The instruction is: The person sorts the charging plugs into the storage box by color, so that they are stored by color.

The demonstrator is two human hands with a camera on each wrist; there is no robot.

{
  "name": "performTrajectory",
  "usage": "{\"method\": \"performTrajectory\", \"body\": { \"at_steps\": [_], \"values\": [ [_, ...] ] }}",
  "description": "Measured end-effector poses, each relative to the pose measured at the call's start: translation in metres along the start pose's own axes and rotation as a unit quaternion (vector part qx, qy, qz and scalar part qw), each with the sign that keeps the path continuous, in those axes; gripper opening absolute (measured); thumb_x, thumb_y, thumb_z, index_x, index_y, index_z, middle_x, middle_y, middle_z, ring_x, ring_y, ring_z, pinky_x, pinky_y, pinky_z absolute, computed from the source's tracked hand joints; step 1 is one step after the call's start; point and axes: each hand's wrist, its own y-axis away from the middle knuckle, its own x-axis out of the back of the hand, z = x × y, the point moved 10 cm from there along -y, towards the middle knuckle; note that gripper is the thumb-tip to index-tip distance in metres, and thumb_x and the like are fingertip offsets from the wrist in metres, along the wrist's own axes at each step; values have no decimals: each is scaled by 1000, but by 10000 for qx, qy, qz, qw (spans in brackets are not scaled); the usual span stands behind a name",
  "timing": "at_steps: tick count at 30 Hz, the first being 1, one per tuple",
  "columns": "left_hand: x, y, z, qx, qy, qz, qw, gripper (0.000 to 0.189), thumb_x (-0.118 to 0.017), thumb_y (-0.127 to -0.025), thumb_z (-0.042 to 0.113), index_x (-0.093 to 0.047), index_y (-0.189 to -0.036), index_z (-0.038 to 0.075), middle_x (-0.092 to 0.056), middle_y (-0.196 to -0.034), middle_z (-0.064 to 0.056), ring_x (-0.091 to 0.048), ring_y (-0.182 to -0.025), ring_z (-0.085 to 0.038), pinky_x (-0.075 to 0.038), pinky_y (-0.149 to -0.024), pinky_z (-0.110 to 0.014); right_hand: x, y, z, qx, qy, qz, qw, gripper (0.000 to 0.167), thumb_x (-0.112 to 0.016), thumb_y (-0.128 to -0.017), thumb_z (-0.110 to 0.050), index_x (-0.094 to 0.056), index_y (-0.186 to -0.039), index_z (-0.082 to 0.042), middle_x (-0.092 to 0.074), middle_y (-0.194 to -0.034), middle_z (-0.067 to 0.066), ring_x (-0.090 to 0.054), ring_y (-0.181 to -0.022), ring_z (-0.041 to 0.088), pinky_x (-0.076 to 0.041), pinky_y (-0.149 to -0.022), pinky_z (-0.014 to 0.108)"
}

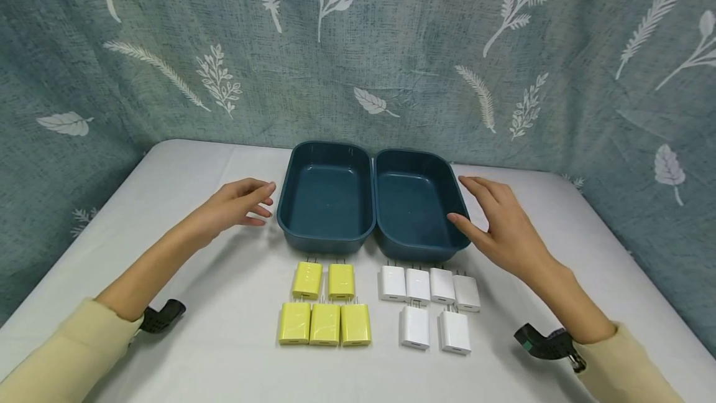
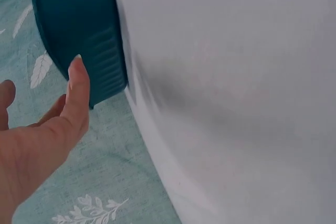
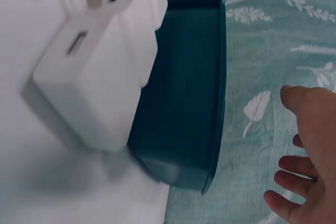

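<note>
Two dark teal bins stand side by side on the white-covered table. Beside the outer wall of the left bin (image 1: 327, 238) is my left hand (image 1: 237, 205), fingers loosely bent and holding nothing. My right hand (image 1: 500, 222) hovers at the right bin (image 1: 419, 247), thumb over its rim and fingers spread along the outer side. In front of the left bin, several yellow charger plugs (image 1: 325, 324) lie in two rows. Several white charger plugs (image 1: 415, 327) lie in front of the right bin, also in two rows; the right wrist view shows some white plugs (image 3: 89, 77) up close.
A teal curtain (image 1: 358, 79) with white leaf prints hangs behind the table and down its sides. The white tablecloth (image 1: 224, 341) runs to the table's back edge just behind the bins. Black wrist devices (image 1: 162, 316) sit under both forearms.
</note>
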Motion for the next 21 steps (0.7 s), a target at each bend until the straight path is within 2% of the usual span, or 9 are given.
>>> {"method": "performTrajectory", "body": {
  "at_steps": [4, 9, 14, 21],
  "values": [
    [-10, -5, -5, 187, 415, -249, 9987, 64, -54, -103, 42, -36, -146, -3, -46, -136, -24, -56, -117, -35, -55, -95, -41, -3, 0, -12, 154, -73, -38, 9998, 69, -78, -87, -16, -45, -146, -3, -48, -142, 17, -43, -128, 36, -41, -101, 55],
    [-15, -10, -10, 337, 812, -324, 9956, 62, -56, -103, 36, -35, -145, -4, -42, -140, -24, -56, -115, -34, -55, -95, -42, -11, 0, -26, 304, -218, -178, 9991, 71, -78, -87, -18, -44, -148, -4, -46, -143, 16, -42, -130, 34, -42, -101, 52],
    [-16, -11, -14, 407, 941, -326, 9942, 57, -55, -104, 30, -35, -143, -6, -41, -140, -24, -57, -110, -31, -55, -95, -42, -16, 1, -42, 464, -276, -311, 9981, 71, -78, -88, -23, -44, -148, -5, -46, -144, 13, -42, -129, 30, -42, -103, 47],
    [-17, -12, -18, 519, 1097, -265, 9923, 53, -57, -103, 28, -39, -140, -6, -45, -131, -21, -59, -101, -25, -56, -93, -40, -20, 2, -64, 688, -404, -456, 9958, 71, -75, -90, -29, -43, -148, -5, -45, -145, 13, -42, -131, 29, -43, -104, 46]
  ]
}}
